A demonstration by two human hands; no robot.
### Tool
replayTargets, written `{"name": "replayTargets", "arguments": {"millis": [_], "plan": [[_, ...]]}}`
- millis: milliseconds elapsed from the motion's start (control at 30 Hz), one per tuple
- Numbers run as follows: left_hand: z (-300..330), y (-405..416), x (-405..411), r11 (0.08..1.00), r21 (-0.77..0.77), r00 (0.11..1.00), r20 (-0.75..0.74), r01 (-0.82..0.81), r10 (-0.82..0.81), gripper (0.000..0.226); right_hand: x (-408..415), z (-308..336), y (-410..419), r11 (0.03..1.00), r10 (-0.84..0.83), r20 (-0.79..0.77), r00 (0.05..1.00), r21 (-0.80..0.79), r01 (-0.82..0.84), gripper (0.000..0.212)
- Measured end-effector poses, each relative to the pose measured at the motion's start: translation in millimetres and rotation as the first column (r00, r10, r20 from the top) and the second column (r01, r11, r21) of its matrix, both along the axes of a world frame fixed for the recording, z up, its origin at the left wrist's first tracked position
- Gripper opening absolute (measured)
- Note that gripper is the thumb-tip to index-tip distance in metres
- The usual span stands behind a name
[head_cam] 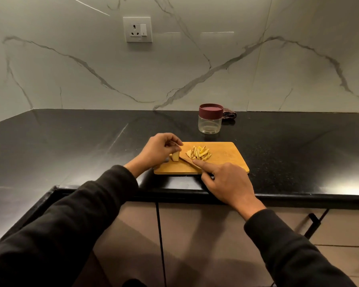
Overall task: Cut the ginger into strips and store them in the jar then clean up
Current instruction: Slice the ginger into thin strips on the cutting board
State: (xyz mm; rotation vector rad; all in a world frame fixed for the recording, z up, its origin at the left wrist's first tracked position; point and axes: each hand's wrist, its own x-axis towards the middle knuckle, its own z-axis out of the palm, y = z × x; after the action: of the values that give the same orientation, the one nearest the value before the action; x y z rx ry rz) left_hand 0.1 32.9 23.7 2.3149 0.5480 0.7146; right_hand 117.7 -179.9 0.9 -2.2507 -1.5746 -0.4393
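Observation:
A wooden cutting board lies near the counter's front edge. My left hand pinches an uncut chunk of ginger at the board's left end. My right hand grips a knife, index finger stretched along the blade's spine; the blade rests on the board just right of the chunk. A small pile of cut ginger strips lies at the board's middle. Behind the board stands a clear jar with its maroon lid on.
A dark cloth lies behind the jar against the marble wall. A wall socket sits above. The black countertop runs left around a corner. Cabinet doors are below the edge.

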Motion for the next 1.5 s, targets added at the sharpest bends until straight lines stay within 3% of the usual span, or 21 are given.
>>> {"name": "replayTargets", "arguments": {"millis": [300, 500, 900, 1500], "plan": [[-16.3, 0.7, -7.7, 0.997, 0.062, 0.998, 0.034, -0.054, 0.052, 0.016, -3.1, 2.7, -0.9, 1.000, -0.001, -0.021, 1.000, -0.014, 0.001, 0.042], [-21.0, 3.5, -22.5, 0.989, 0.057, 0.990, -0.049, 0.137, -0.134, 0.035, -2.5, 2.9, -0.3, 1.000, -0.015, -0.006, 1.000, -0.022, 0.015, 0.043], [-27.0, 2.3, -27.6, 0.970, 0.210, 0.992, 0.015, 0.121, -0.127, 0.014, -0.9, 0.2, 0.5, 0.999, -0.035, -0.014, 0.999, -0.023, 0.035, 0.043], [-27.2, -1.0, -29.3, 0.890, 0.433, 0.987, 0.001, 0.144, -0.160, 0.015, -8.3, 3.8, 2.0, 0.997, -0.073, -0.043, 0.996, -0.032, 0.071, 0.043]]}}
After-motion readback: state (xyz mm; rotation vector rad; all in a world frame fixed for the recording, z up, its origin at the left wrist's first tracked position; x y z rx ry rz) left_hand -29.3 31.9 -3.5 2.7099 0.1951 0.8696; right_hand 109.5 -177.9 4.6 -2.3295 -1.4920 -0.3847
